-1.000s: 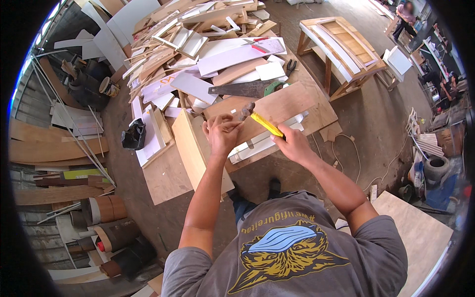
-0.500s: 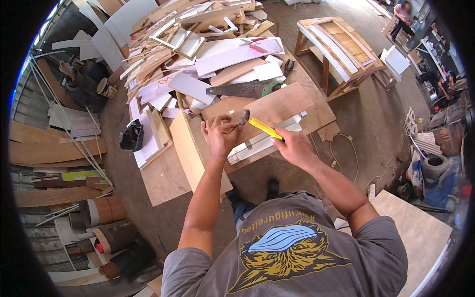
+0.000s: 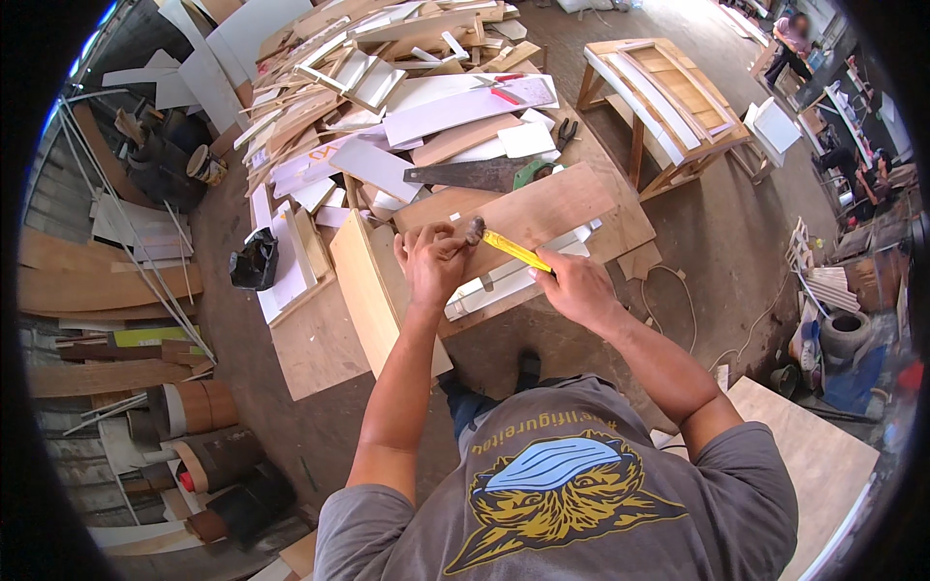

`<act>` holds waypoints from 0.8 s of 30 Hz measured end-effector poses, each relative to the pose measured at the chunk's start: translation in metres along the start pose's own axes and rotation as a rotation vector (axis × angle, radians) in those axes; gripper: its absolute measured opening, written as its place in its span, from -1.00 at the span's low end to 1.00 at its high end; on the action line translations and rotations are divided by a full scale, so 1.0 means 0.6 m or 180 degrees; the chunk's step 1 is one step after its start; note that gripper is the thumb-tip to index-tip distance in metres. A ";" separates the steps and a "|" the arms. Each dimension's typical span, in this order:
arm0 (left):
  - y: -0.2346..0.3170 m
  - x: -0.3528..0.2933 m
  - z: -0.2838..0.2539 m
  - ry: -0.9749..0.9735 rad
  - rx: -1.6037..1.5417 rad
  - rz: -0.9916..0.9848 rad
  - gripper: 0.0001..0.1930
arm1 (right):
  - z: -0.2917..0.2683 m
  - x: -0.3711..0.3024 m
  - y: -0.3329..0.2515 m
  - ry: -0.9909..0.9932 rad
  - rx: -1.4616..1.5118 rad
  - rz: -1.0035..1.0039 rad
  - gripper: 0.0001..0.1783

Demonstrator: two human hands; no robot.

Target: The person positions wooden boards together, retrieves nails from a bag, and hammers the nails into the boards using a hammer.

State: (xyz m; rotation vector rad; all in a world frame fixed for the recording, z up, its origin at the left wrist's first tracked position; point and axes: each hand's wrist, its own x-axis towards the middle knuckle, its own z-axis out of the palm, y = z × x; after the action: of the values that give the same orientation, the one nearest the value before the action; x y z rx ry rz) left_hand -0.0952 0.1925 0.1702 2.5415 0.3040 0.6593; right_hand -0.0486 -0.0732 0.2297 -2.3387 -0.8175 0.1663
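Note:
My right hand (image 3: 579, 289) is wrapped round the yellow handle of a hammer (image 3: 518, 251). The hammer's dark head rests on or just above a brown wooden board (image 3: 557, 205), close to my left fingertips. My left hand (image 3: 434, 259) is over the board's left end, fingers pinched together; whatever they hold is too small to make out. Under the board, a white panel piece (image 3: 489, 290) shows along the near side. Left of my left hand, a pale wooden board (image 3: 366, 281) stands on its edge against the assembly.
A handsaw (image 3: 465, 175) with a green handle and pliers (image 3: 565, 134) lie beyond the board. A heap of wood offcuts (image 3: 387, 58) covers the far worktable. A black container (image 3: 255, 259) stands at the left, a wooden frame table (image 3: 668, 97) at far right. A person (image 3: 790, 48) is in the distance.
The view has shifted slightly. Both hands and the hammer keep nearly the same place, with the hammer head still beside my left fingertips.

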 end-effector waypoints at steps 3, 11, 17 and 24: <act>0.001 -0.001 -0.006 -0.0050 0.0049 0.0018 -0.81 | -0.006 -0.001 -0.010 -0.0011 0.0035 0.0107 -0.71; 0.004 -0.001 -0.004 -0.0046 0.0051 -0.0028 -0.82 | -0.003 0.000 -0.004 0.0023 -0.0089 0.0051 -0.59; 0.006 -0.003 -0.005 0.0052 0.0072 0.0006 -0.81 | -0.009 0.003 -0.012 -0.0128 -0.0280 0.0065 -0.62; 0.009 0.001 -0.008 0.0085 0.0137 0.0034 -0.83 | -0.015 0.004 -0.021 -0.0185 -0.0414 0.0201 -0.54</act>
State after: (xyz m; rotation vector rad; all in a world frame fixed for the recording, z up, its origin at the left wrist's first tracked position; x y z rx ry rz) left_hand -0.0968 0.1901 0.1771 2.5788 0.3174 0.6986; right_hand -0.0507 -0.0689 0.2448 -2.4938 -0.8045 0.2145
